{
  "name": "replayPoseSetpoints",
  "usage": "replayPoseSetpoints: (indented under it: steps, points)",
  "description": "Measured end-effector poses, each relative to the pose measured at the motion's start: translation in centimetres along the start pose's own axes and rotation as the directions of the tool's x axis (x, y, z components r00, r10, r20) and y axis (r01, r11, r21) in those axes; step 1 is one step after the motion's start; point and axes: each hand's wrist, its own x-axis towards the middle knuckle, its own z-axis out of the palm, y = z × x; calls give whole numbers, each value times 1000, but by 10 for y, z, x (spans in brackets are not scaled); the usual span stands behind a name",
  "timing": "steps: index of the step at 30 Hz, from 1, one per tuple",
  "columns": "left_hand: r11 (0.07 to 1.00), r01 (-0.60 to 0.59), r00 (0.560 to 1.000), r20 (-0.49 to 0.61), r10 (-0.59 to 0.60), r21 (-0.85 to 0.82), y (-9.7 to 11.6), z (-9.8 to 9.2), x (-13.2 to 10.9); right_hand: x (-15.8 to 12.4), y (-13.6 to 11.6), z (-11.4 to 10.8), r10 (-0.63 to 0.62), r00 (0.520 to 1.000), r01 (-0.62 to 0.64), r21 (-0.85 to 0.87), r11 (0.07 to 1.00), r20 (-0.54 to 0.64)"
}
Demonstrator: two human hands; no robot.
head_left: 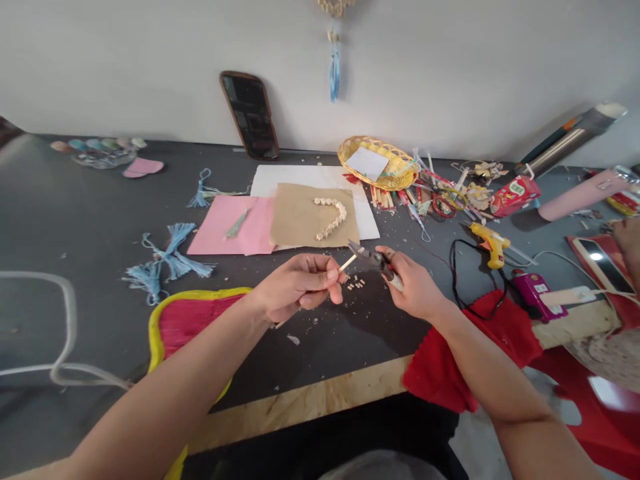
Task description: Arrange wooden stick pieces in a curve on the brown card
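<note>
A thin pale wooden stick is pinched in my left hand, its free end pointing up and right. My right hand is closed around a pair of pliers with light handles, whose jaws meet the tip of the stick. Whether the jaws are fully closed on it is too small to tell. Below lie several short cut pieces of stick on the dark table. Just beyond, a curved row of small wooden pieces rests on brown cardboard.
Pink paper and blue tassels lie left. A phone leans on the wall near a yellow basket. To the right are a yellow glue gun, a purple power socket, red cloth and a pink bottle.
</note>
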Motion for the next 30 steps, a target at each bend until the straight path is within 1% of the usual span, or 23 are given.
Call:
replayPoseSetpoints:
  steps: [2,3,4,6,8,9,10,11,14,16,18,21,23,24,25,26,27,28,29,30]
  points:
    - [995,-70,995,-61,74,68,-1,3,1,0,-2,1,39,999,-39,-10,999,11]
    - [984,-117,985,-108,132,135,-3,5,2,0,-2,2,60,998,-60,-17,998,14]
    - [961,-164,966,-160,202,222,-4,7,4,0,-2,3,80,997,-80,-24,996,13]
    - [886,-222,904,-254,344,408,-8,10,6,1,0,4,108,994,-108,-32,994,11]
    - [809,-221,844,-309,438,544,-11,11,7,2,2,5,109,994,-109,-30,994,9]
    - [791,-213,834,-316,453,573,-12,11,6,2,4,5,97,995,-97,-26,995,9]
    - [794,-211,839,-310,446,571,-12,11,6,2,6,5,77,997,-77,-21,997,9]
    - [816,-213,861,-291,416,537,-12,9,5,2,8,5,52,999,-51,-15,999,10]
    - [929,-198,948,-181,263,312,-9,6,3,3,13,5,-15,1000,15,5,1000,15]
    - [971,-161,974,-128,185,179,-7,4,2,2,13,4,-25,1000,25,15,1000,15]
    - [985,-133,983,-110,145,108,-4,3,1,2,10,3,-11,1000,11,22,1000,13]
    - [992,-113,988,-101,119,60,-2,3,1,0,2,2,7,1000,-7,27,1000,9]
    - [991,-113,987,-108,121,76,-2,4,1,-1,-1,1,21,1000,-21,20,1000,12]
    - [986,-126,982,-126,140,113,-3,4,2,-1,-1,1,29,999,-29,13,999,14]
    - [973,-151,972,-155,178,175,-4,5,3,-1,0,1,39,999,-39,5,999,16]
    - [948,-181,952,-195,235,260,-6,6,4,-1,1,2,48,999,-48,-3,999,16]
    - [908,-208,922,-237,306,362,-8,7,5,0,2,3,57,998,-57,-11,998,14]
    - [855,-225,883,-273,382,467,-10,8,5,0,4,4,64,998,-63,-19,998,10]
    - [797,-227,844,-295,447,560,-11,9,6,1,6,5,67,998,-67,-27,997,5]
    - [748,-217,818,-302,490,628,-13,9,6,1,7,5,68,998,-68,-33,997,-2]
